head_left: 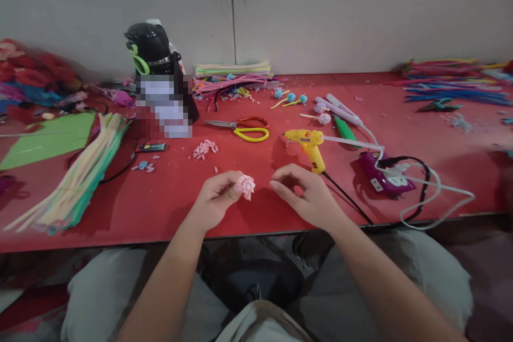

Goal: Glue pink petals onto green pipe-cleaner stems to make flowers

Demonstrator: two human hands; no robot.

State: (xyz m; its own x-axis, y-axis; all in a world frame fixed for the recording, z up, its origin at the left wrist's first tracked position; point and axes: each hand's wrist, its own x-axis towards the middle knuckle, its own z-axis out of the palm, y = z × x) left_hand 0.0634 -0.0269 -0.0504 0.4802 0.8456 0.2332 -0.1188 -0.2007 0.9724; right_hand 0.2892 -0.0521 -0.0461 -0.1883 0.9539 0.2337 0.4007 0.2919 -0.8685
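My left hand [216,197] is closed around a small pink pipe-cleaner flower [245,185], held just above the red table [168,208] near its front edge. My right hand [306,195] hovers a little to the right of the flower, fingers loosely curled and apart, holding nothing. A yellow glue gun [310,145] stands on the table just beyond my right hand. Small pink cut pieces [205,149] lie beyond my left hand.
Yellow-handled scissors [244,129] lie mid-table. A purple power strip [385,176] with cables sits at right. Bundles of pipe cleaners lie at left [76,176], back centre [232,77] and far right [452,83]. A black bottle [150,51] stands at the back. Green paper [48,141] lies left.
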